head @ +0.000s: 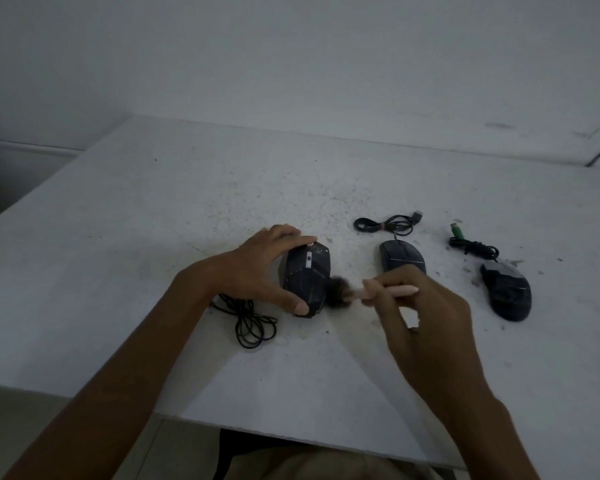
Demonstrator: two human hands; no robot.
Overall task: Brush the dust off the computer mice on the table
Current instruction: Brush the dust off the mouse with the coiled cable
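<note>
Three black wired mice lie in a row on the white table [125,271]. My left hand [260,268] grips the left angular mouse [309,277], fingers over its front and thumb at its near end. My right hand [426,317] pinches the pale handle of a small brush [357,294]. Its dark bristles, blurred, touch that mouse's right side. The middle mouse [400,256] lies just beyond my right fingers, partly hidden by them. The right mouse [508,292] lies apart, untouched.
The left mouse's cable [253,323] is coiled near my left wrist. A bundled cable with a USB plug [387,225] lies behind the middle mouse, and a cable with a green plug [471,245] behind the right mouse. Dust specks are scattered on the table. A wall stands behind.
</note>
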